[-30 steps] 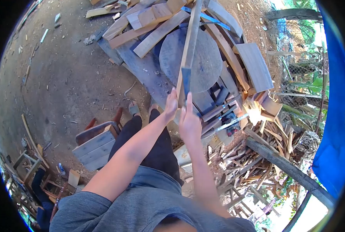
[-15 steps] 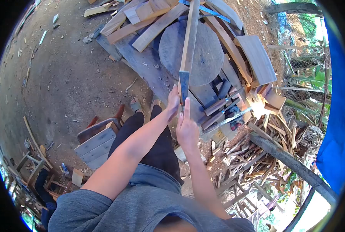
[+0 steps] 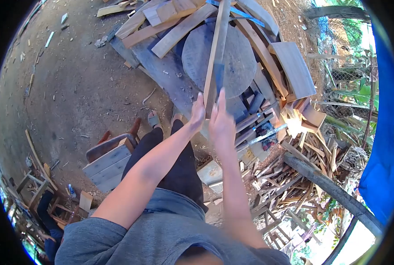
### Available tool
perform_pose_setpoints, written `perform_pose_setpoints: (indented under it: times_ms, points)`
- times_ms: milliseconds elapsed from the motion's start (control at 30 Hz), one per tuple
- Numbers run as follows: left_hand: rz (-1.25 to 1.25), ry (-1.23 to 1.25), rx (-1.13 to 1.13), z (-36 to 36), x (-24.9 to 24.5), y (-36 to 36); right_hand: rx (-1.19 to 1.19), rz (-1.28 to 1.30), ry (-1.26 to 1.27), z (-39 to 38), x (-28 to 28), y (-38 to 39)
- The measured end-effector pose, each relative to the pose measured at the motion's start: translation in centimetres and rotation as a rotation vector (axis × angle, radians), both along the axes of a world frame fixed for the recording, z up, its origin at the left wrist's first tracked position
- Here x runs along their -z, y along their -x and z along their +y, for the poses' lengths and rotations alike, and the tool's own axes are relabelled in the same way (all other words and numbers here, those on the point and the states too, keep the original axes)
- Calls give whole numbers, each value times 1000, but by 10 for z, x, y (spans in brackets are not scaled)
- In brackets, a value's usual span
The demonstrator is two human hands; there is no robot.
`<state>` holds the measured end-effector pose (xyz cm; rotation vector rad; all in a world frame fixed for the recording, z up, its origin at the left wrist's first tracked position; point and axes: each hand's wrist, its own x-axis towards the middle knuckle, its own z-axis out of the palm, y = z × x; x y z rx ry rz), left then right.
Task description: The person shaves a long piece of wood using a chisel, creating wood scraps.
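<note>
A long, squared wooden bar [image 3: 213, 55] points away from my body across a round wooden disc [image 3: 241, 66]. My left hand [image 3: 197, 113] grips the bar's near end from the left side, thumb and fingers along its edge. My right hand [image 3: 221, 127] is closed on a flat-bladed tool [image 3: 220, 74], its index finger stretched toward the blade. The grey-blue blade widens away from the hand and lies along the bar's right side. The tool's handle is hidden in my fingers.
Wooden boards [image 3: 183, 33] lie piled around the disc on a low table [image 3: 159, 81]. Offcuts heap up [image 3: 289, 181] at right beside a thick beam [image 3: 333, 190]. A wooden chair [image 3: 108, 163] stands at left, and a blue tarp [image 3: 380, 145] hangs at far right.
My right hand has moved forward and slightly right, taking the blade farther along the bar. The bar has shifted slightly and turned; my left hand stays at its near end.
</note>
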<state>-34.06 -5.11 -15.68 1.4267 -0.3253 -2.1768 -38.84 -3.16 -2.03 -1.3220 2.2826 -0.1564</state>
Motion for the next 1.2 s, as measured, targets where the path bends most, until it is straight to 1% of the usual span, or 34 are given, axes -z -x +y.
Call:
perform_pose_setpoints:
  times_ms: [67, 133, 200, 233, 267, 300, 333, 367, 433, 467, 533, 600, 667, 700, 733, 767, 800, 833, 933, 967, 1000, 1033, 1067, 1100, 1133, 1200]
  points:
    - [-67, 35, 11, -2, -8, -2, -9, 19, 65, -50, 7, 18]
    - [-51, 33, 5, -3, -6, -3, -13, 68, 31, -82, 5, 27]
    - [-69, 91, -39, -1, -1, 2, -38, 68, 18, -47, 2, 13]
    - [50, 56, -83, 4, 22, 6, -56, 70, 12, -23, 1, 5]
    - [55, 47, -93, 3, 20, 7, -66, 75, 4, -9, -5, 1]
    - [38, 67, -61, 2, 20, 5, -42, 17, -41, 0, -12, -4]
    - [19, 81, -26, 5, 19, 4, -15, -43, -92, 5, -16, -7]
    - [18, 64, -23, 6, 19, 4, -33, -17, -90, -1, -16, -5]
    - [93, 1, -160, -10, 24, 12, -50, 17, -88, -12, -5, 0]
    - [94, 3, -166, -10, 22, 14, -74, 45, -79, -14, -1, 1]
    - [164, -79, -168, -13, 15, 10, -59, 22, -38, -4, 4, -1]
    - [135, -32, -164, -5, 7, 10, -33, 0, 6, 10, 4, -6]
    - [86, -35, -129, 8, 4, 9, 6, -33, -85, 32, 2, -12]
    - [100, 1, -142, 16, 22, 11, -4, -18, -64, 33, 4, -11]
    - [98, -19, -135, 21, 17, 10, -2, -16, -7, 22, 5, -6]
    - [18, -46, -103, 15, 4, 8, -6, -14, 63, -3, 6, 3]
    - [-63, -63, -71, 10, -4, 6, 25, 1, 39, -39, 9, 15]
    - [-67, -53, -68, 10, -4, 5, 56, 16, 22, -64, 11, 24]
    - [9, -75, -87, 11, 3, 5, 29, 71, 3, -76, 8, 29]
    - [-2, -43, -140, 12, 6, 10, 18, 55, 1, -54, 5, 21]
    - [9, -51, -142, 16, 16, 14, 29, 7, -17, -21, 1, 8]
    - [68, -53, -152, 20, 29, 14, 36, -47, -37, -1, -1, 0]
    - [122, -53, -163, 21, 38, 13, 29, -47, -44, -4, 0, 0]
    - [98, -33, -151, 22, 36, 12, 13, -39, -44, -4, -2, -1]
    - [96, -51, -144, 25, 24, 9, 8, -30, -48, -1, -8, -3]
    - [84, -89, -142, 15, 6, 6, 23, 26, -36, -59, 4, 18]
